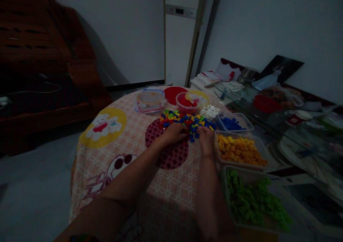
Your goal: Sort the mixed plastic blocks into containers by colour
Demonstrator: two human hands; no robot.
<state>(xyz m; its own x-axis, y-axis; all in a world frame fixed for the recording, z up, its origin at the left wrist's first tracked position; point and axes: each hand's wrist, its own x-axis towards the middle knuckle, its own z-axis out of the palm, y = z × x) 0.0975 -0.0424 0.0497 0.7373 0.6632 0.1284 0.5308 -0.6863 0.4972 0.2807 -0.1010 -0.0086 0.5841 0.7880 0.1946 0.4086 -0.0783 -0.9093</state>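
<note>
A heap of small mixed blocks (184,119) in red, yellow, blue and green lies on the patterned tablecloth (166,185). At the heap's near left edge is my left hand (175,133), its fingers curled down toward the blocks. My right hand (206,136) is at the near right edge, fingers bent together close to blue pieces. Whatever either hand's fingertips hold is too small and dark to make out. Right of my right hand stand clear boxes of blue blocks (232,124), yellow-orange blocks (238,149) and green blocks (254,199).
Behind the heap are a bowl of red blocks (187,102), a pile of white pieces (209,111) and a lidded clear container (150,101). A cluttered glass table (270,122) runs along the right. A wooden bench (85,81) is at the left.
</note>
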